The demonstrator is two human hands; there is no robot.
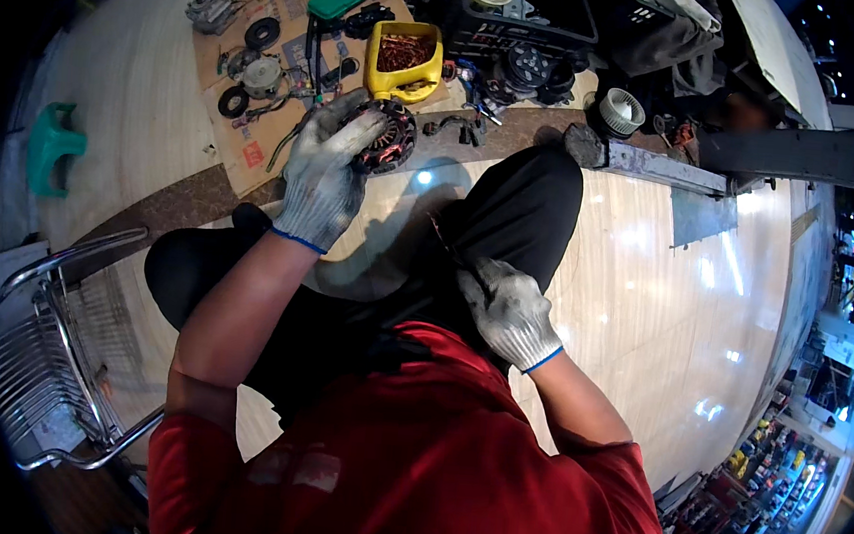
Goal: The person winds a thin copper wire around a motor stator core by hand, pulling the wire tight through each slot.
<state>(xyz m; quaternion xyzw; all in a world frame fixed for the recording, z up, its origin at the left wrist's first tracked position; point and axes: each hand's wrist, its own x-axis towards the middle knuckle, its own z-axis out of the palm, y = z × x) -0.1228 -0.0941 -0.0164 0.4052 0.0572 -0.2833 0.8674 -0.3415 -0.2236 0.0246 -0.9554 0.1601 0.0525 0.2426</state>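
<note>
Glossy floor below: gloved left hand (327, 164) clasps round dark stator (387, 135) w/ copper windings (right hand (507, 308) fisted, contents unclear).

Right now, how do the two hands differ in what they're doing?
The left hand is stretched forward, gripping the round motor stator with copper windings; the right hand is drawn back against the black trouser leg, pinching something thin I cannot identify. Both wear grey knit gloves with blue cuffs.
</note>
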